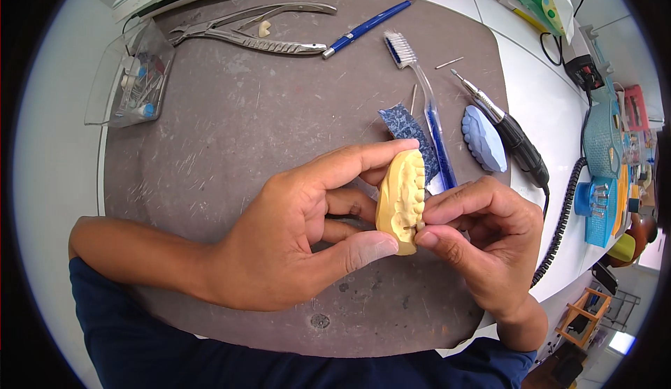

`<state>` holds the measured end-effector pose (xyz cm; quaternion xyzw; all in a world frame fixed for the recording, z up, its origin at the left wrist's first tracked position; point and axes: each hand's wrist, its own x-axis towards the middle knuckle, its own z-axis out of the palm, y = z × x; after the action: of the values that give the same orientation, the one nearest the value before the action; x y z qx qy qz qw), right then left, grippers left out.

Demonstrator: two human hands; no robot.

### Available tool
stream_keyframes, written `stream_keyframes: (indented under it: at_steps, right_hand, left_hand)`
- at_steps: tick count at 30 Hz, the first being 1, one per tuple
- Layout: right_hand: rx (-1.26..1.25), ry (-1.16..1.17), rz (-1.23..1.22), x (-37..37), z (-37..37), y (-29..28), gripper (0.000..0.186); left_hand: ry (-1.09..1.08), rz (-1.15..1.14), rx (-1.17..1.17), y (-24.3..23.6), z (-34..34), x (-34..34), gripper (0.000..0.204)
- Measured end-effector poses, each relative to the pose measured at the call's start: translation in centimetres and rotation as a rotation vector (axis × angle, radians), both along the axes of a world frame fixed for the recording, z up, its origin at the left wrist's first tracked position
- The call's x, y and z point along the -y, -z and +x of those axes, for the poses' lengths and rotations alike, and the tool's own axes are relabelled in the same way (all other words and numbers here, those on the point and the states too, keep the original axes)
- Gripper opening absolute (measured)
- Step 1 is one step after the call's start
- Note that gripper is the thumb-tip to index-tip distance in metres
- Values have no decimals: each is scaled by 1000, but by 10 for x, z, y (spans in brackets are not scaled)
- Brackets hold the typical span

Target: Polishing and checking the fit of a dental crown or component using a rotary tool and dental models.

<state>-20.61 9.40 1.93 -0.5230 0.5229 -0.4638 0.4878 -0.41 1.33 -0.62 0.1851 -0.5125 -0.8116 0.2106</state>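
Observation:
A yellow plaster dental model (400, 204), with a row of teeth along its right side, is tilted up over the mat. My left hand (300, 225) grips it from the left, thumb at the near end and index finger at the far end. From the right, my right hand (486, 239) has thumb and index finger pinched at the near end of the tooth row. Between those fingertips a small tooth-coloured piece (420, 227) barely shows; its shape is mostly hidden. A blue patterned strip of abrasive-looking sheet (405, 127) lies just beyond the model.
On the grey-brown mat (231, 130) lie metal pliers (258, 32), a blue pen-like tool (367, 29), a clear toothbrush (428, 88) and a blue dental cast (484, 139). A corded handpiece (514, 134) rests at right. A clear box (133, 81) of small parts stands at left.

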Motion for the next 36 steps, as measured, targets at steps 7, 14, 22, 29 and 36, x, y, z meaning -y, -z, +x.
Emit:
stream_keyframes:
  at_steps: [7,14,22,29,36]
  right_hand:
    - [-118,-46,-100,0,-2,2,17]
    - [-47,6,-34,0,-1,1,17]
    - [-37,2,94,1,-2,-4,14]
    - [-117,-33,26,2,-3,-2,11]
    - [-135,-34,24,1,-3,-1,10]
  left_hand:
    - [22,-17,-4,0,1,2,71]
    - [10,11,-14,0,0,1,71]
    - [28,22,-16,-1,1,2,71]
    - [17,2,-14,-1,0,1,71]
    - [10,-23,-24,-1,0,1,71]
